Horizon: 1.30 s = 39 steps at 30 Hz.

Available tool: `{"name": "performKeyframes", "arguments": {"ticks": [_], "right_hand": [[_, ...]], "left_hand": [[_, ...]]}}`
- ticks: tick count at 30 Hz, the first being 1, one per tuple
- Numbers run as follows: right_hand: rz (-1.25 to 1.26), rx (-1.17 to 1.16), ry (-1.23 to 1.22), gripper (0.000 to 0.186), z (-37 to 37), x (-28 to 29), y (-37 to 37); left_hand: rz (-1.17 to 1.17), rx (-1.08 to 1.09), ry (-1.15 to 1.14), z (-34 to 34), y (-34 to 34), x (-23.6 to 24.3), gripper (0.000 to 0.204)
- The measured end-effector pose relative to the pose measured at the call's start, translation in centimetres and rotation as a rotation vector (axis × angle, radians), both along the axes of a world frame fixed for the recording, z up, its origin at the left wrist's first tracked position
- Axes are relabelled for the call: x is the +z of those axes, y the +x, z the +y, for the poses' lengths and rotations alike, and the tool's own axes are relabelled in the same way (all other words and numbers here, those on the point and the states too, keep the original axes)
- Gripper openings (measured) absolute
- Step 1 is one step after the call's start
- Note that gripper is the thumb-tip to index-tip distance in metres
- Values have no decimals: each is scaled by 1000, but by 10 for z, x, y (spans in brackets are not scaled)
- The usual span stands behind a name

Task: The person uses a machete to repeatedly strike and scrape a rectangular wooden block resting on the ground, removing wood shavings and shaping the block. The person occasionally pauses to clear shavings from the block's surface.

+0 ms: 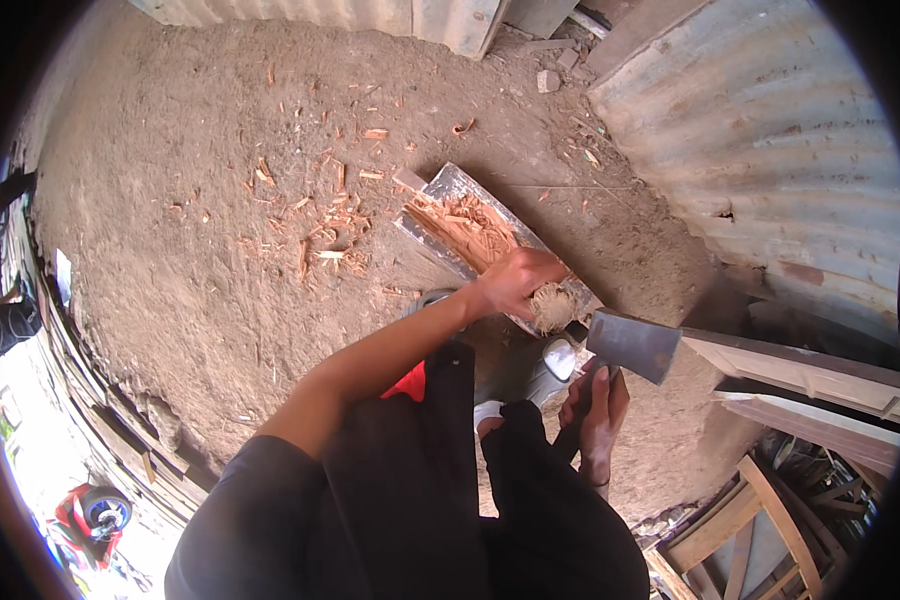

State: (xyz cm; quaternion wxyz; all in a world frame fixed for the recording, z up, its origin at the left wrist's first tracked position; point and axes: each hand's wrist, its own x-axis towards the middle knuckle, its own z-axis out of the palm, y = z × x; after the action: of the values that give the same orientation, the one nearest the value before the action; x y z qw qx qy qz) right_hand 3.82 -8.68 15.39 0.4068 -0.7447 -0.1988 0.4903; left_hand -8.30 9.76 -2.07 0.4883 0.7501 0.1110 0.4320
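Note:
My left hand (pixel 520 280) is wrapped round a piece of wood (pixel 553 308) whose round, pale end faces me. The wood rests on a low, worn wooden block (pixel 455 180) that lies at a slant, with reddish shavings (pixel 470 220) heaped along its far part. To the right, my right hand (pixel 597 415) grips the handle of a broad-bladed cleaver (pixel 635 345). Its grey rectangular blade points up beside the near end of the block, apart from the wood. How far the wood reaches under the shavings is hard to make out.
Wood chips (pixel 340 225) are scattered over the dirt floor. A corrugated metal sheet (pixel 770 150) stands at the right, above stacked wooden boards (pixel 800 370). A wooden frame (pixel 740 530) leans at the lower right. My shoe (pixel 555 368) is close to the block.

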Motion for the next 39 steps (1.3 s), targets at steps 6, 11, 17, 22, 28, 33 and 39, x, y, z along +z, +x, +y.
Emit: {"name": "performKeyframes", "arguments": {"ticks": [6,11,17,22,28,33,39], "right_hand": [[-3,21,12,48,6,6,-4],[-9,5,23,40,5,4,-6],[10,-10,17,39,1,4,-4],[18,-3,1,40,4,6,-5],[-191,150,52,43,9,13,-3],[-349,280,315,37,12,6,-4],[-515,526,211,23,20,-10,7]], "left_hand": [[9,104,-13,11,1,8,39],[-22,78,-25,-8,0,19,38],[12,86,-44,-10,-2,11,41],[52,81,-59,-3,-3,-2,43],[37,50,-34,-3,2,-4,40],[3,23,-37,-1,2,-3,37],[-14,45,32,0,-1,-17,35]]}}
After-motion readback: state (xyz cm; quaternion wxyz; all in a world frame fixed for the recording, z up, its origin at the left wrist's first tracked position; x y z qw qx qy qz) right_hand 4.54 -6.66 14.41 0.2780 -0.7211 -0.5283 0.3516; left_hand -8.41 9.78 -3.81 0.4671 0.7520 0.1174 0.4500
